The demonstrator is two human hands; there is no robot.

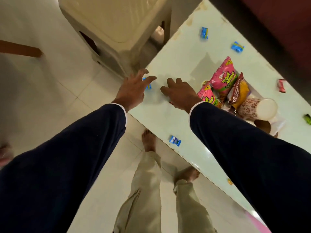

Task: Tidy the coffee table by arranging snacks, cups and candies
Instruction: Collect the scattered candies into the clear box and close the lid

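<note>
My left hand (pixel 133 88) hovers with spread fingers over a blue candy (pixel 148 85) at the near corner of the pale coffee table (pixel 178 56). My right hand (pixel 180 93) rests on the table beside it with curled fingers, and a sliver of a red candy (pixel 170 103) shows under its palm. More blue candies (pixel 204 32) (pixel 237 46) (pixel 175 140) lie scattered. Pink snack packets (pixel 222 76) and a brown-yellow packet (pixel 239 91) are heaped with a patterned cup (pixel 257 108) lying on its side and a brown paper cup (pixel 262 126).
A red candy (pixel 281 85) and a green candy (pixel 307 118) lie at the table's right side, a yellow one (pixel 230 181) at its front edge. A cream plastic stool (pixel 117 19) stands by the table's corner, a dark red sofa (pixel 286 22) behind. My bare feet are on the tiled floor.
</note>
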